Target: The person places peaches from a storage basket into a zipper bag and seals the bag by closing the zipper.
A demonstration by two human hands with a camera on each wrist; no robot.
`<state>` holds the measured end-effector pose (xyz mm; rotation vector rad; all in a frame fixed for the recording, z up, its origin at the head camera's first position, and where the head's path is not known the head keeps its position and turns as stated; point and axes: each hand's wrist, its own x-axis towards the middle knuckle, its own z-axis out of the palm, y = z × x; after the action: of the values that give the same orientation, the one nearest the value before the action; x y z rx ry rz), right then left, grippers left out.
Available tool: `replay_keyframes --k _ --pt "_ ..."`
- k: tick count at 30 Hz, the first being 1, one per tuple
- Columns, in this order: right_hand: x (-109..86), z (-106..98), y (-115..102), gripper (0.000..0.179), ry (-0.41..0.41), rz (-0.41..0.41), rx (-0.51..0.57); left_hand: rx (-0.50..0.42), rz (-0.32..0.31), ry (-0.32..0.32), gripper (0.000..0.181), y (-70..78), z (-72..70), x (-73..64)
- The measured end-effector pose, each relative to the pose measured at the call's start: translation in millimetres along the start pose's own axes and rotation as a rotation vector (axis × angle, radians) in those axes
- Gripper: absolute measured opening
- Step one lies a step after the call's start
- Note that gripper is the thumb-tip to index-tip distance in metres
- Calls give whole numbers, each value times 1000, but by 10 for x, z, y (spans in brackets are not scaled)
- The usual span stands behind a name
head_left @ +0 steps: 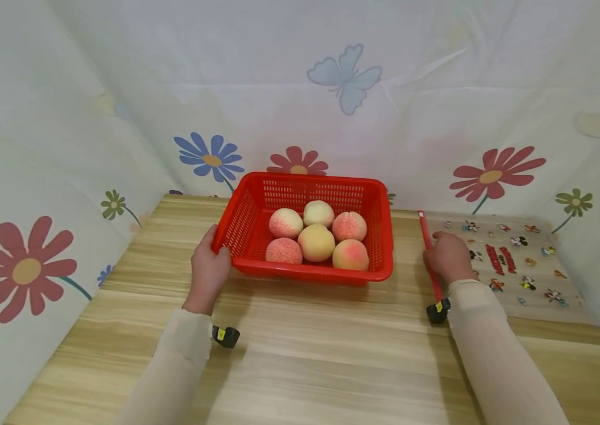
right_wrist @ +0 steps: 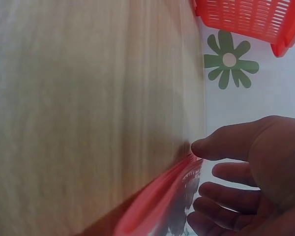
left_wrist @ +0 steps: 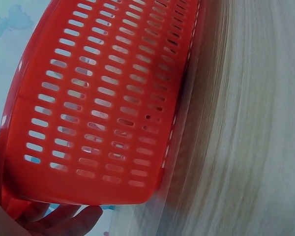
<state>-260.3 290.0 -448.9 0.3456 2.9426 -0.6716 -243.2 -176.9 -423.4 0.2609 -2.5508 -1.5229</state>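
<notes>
A red plastic basket [head_left: 310, 273] with slotted walls holds several peaches [head_left: 317, 242], pale yellow with pink blush. My left hand [head_left: 209, 268] grips its left rim at the near corner. In the left wrist view the fingers [left_wrist: 83, 219] curl past the edge of the slotted wall [left_wrist: 108, 93]. To the basket's right, a clear pouch [head_left: 538, 283] with cartoon prints and a red edge strip lies flat. My right hand [head_left: 449, 257] is over that strip [right_wrist: 152, 201], thumb tip right at it, with the other fingers loosely bent and apart from the thumb.
The wood-grain table [head_left: 321, 354] runs back to a white curtain [head_left: 257, 106] printed with flowers and a butterfly. The basket stands near the table's far edge, close to the curtain. A small black camera [head_left: 225, 336] is on the left wrist, another [head_left: 438, 311] on the right.
</notes>
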Motion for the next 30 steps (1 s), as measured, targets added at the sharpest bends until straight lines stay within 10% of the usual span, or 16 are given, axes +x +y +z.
replay_keyframes --k 16,30 --pt "1 -44 40 35 18 -18 48 36 -17 -70 59 85 -65 15" --pt "-87 -204 33 33 136 -29 75 233 188 -24 55 273 -40 50"
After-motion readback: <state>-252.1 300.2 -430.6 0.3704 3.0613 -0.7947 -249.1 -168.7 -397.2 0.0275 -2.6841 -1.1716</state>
